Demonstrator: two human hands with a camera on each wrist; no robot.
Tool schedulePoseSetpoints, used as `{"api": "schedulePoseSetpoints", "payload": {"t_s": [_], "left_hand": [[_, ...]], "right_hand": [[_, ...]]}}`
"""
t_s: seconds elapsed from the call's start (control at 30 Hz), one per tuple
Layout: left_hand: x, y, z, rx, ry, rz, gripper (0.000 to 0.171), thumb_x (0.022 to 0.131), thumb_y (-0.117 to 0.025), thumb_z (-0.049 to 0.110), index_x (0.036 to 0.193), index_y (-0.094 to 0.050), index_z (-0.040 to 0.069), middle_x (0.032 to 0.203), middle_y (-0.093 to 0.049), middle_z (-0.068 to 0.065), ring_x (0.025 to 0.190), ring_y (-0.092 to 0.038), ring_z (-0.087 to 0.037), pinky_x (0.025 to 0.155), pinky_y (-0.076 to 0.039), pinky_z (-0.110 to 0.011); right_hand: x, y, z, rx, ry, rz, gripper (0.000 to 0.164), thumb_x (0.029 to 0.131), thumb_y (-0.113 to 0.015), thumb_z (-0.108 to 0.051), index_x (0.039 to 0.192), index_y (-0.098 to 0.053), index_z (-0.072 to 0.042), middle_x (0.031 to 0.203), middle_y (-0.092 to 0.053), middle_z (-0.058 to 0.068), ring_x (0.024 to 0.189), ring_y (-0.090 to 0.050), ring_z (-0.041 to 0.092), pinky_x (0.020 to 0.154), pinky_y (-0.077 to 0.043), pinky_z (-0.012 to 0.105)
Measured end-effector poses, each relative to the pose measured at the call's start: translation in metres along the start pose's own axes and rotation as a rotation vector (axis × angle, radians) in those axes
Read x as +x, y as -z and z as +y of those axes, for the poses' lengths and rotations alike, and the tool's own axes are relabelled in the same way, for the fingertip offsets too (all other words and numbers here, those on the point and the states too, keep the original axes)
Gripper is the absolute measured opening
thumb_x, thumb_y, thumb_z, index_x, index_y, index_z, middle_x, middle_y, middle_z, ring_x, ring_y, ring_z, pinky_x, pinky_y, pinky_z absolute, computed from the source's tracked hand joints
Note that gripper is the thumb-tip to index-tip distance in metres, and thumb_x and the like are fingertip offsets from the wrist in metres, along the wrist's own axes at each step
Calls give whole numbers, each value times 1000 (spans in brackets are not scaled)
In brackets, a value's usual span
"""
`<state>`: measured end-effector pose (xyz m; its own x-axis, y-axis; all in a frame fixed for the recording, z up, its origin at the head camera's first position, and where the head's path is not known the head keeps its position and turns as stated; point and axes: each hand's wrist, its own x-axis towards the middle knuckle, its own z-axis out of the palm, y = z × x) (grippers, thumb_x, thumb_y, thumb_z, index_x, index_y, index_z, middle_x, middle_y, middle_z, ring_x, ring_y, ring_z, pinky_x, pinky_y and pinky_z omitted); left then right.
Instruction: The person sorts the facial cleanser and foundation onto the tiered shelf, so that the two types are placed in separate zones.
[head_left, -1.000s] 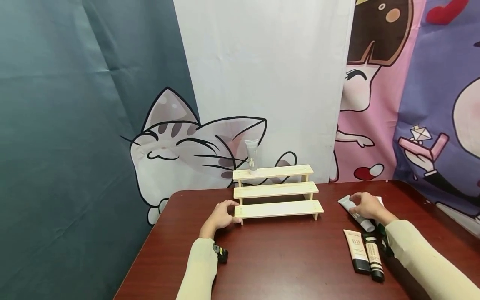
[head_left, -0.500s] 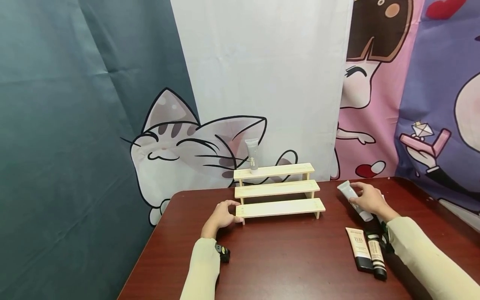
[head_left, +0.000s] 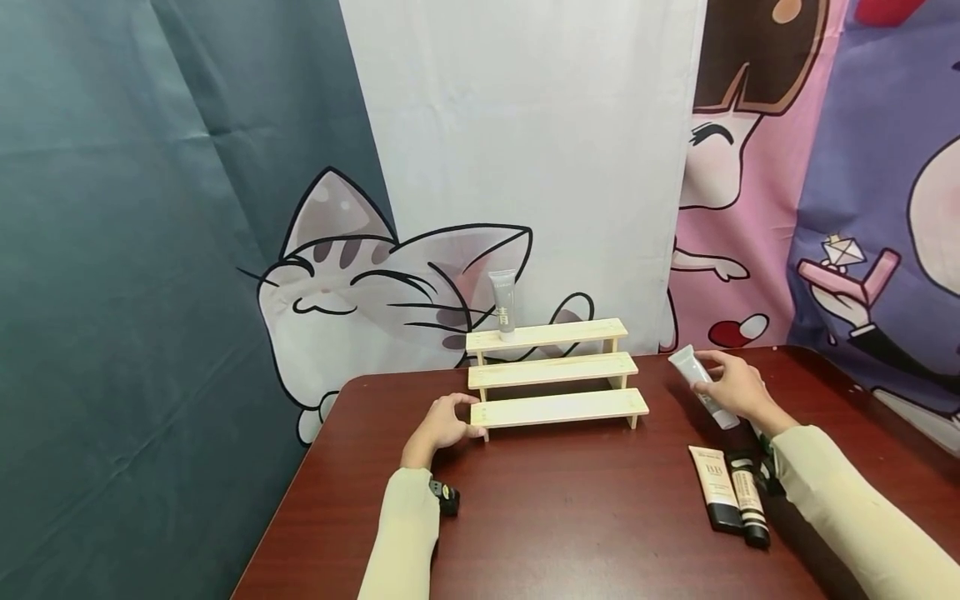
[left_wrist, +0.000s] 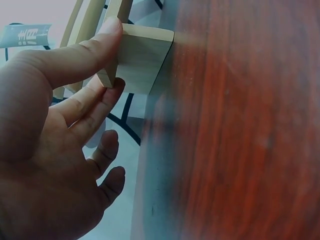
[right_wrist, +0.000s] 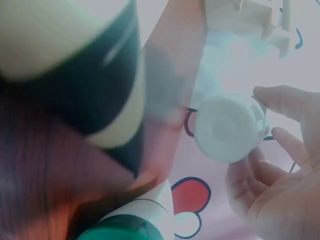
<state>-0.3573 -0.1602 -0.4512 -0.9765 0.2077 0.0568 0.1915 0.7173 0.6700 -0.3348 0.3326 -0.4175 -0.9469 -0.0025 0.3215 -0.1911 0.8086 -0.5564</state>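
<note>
A pale wooden three-step rack (head_left: pixel 558 407) stands at the back of the table, and my left hand (head_left: pixel 441 425) grips the left end of its lowest step. In the left wrist view the thumb (left_wrist: pixel 85 57) lies on one side of the board, with fingertips on the other. My right hand (head_left: pixel 738 387) pinches a grey squeeze tube (head_left: pixel 687 365), held at a slant to the right of the rack. Its round white cap (right_wrist: pixel 225 129) faces the right wrist camera. A similar clear-grey tube (head_left: pixel 504 300) stands cap down on the top step, near its left end.
A beige BB cream tube (head_left: pixel 715 483) and a beige tube with black bands (head_left: pixel 748 498) lie side by side at the right of the brown table (head_left: pixel 570 517). A green-capped tube (right_wrist: pixel 125 227) shows in the right wrist view. A printed curtain (head_left: pixel 570 167) hangs behind.
My right hand has raised the grey tube from beside the other tubes and shifted it slightly away and to the left. The left hand has kept its grip on the rack.
</note>
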Motion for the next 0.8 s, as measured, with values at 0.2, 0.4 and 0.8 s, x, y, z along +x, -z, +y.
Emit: {"api": "schedulePoseSetpoints", "payload": {"t_s": [0.2,0.4,0.8], "left_hand": [[0,0,0,-11,0,4,53,74,-88,21,122,-68,13,135,-58,-15,131,-45,-36,107,-36,-52],[1,0,-1,-2,4,7,52,74,-88,22,122,-68,14,135,-58,-14,131,-45,-36,107,-36,-52],[0,1,1,-19,13,2,53,74,-89,22,122,-68,14,136,-57,-16,132,-44,-37,108,-35,-53]], "right_hand": [[-1,-1,-10,41,18,17,64,80,-78,-10,136,-51,6,106,-65,36,81,-68,39,54,-51,35],[2,-5,-20,83,53,70,63,80,-78,-6,136,-53,6,111,-64,37,89,-67,46,56,-52,36],[4,-8,-42,99,58,247,61,80,-81,-7,136,-56,0,110,-65,35,89,-66,48,62,-49,39]]}}
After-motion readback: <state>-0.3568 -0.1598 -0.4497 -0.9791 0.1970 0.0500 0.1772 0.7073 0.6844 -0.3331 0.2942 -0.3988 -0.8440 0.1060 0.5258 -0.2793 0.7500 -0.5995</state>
